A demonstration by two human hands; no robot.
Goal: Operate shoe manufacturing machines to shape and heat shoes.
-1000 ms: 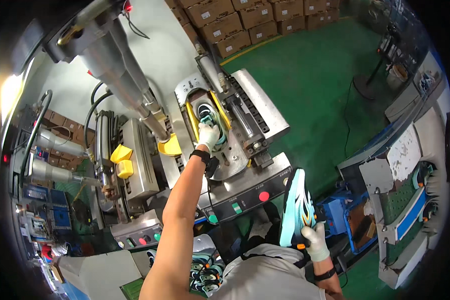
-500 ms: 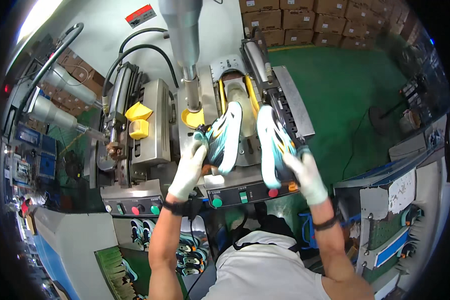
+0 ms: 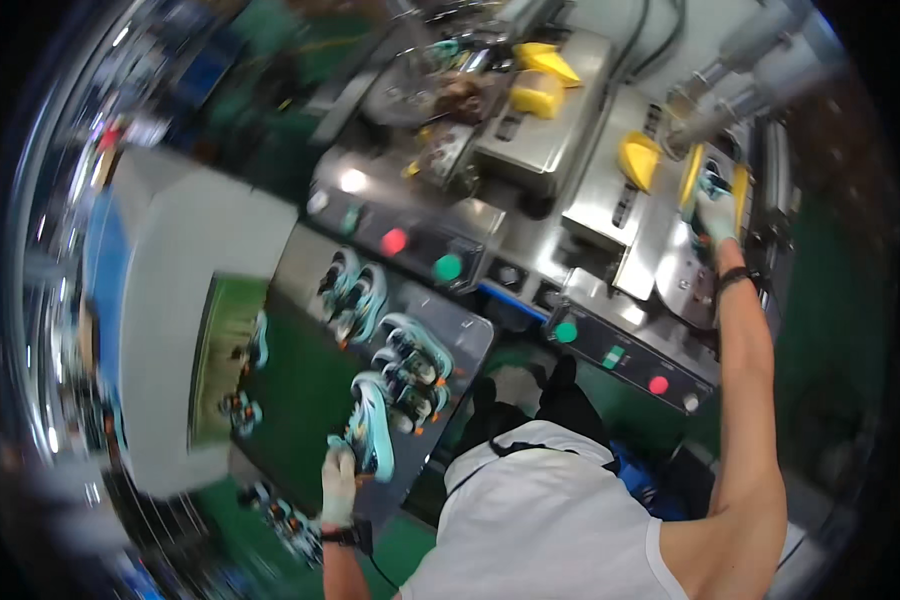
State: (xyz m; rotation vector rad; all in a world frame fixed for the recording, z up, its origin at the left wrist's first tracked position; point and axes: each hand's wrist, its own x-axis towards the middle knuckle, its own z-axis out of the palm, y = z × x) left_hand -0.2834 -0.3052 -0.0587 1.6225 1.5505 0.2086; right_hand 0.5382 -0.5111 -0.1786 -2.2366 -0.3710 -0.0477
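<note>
At the lower left, my white-gloved left hand (image 3: 338, 487) is closed on a teal and dark sneaker (image 3: 372, 428), holding it at one end. That sneaker is over the grey tabletop, close beside other sneakers (image 3: 410, 360) of the same kind. My right arm reaches to the upper right, where my gloved right hand (image 3: 716, 214) is closed on another teal and dark sneaker (image 3: 712, 184). This one sits between the yellow pads (image 3: 738, 196) of the pressing machine, below its metal cylinder (image 3: 705, 122). Blur and the glove hide part of it.
A control panel with coloured buttons (image 3: 610, 356) runs along the machine's front edge. Left of it stands a second station with yellow pads (image 3: 538, 94). Another pair of sneakers (image 3: 352, 296) stands on the table beside a green conveyor belt (image 3: 295, 400) leading from a grey housing (image 3: 175, 270).
The view has turned left. My left hand has carried its sneaker from before the machine down to the table; my right hand has brought the other in between the yellow pads.
</note>
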